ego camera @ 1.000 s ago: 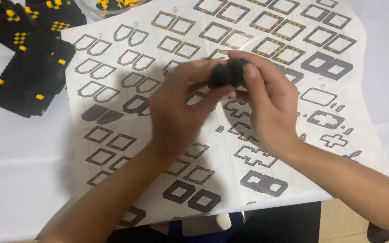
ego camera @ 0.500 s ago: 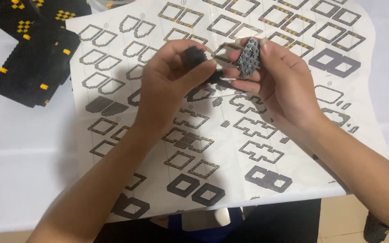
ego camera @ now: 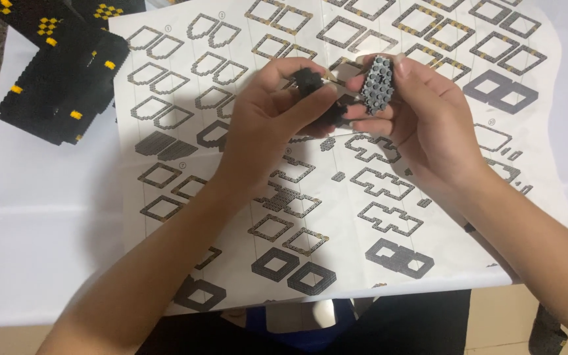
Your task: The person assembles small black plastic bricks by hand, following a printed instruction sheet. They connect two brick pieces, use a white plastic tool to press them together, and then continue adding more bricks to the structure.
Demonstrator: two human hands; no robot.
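Observation:
My right hand [ego camera: 428,125] holds a small grey studded plate [ego camera: 380,84] upright between thumb and fingers, studs facing me. My left hand [ego camera: 267,125] pinches a small black brick piece [ego camera: 308,79] just to the left of it. A dark piece [ego camera: 336,113] sits between the two hands, partly hidden by fingers. Both hands hover over a large printed instruction sheet [ego camera: 244,217] full of grey outline diagrams.
A black built block assembly with yellow studs [ego camera: 60,85] lies at the upper left on the white table cover [ego camera: 41,223]. More black and yellow pieces [ego camera: 47,23] sit at the top left corner. The table's near edge runs along the bottom.
The hands, pressed together around one dark lump a second ago, have drawn apart. The grey plate is now turned upright in my right hand and the black piece sits in my left.

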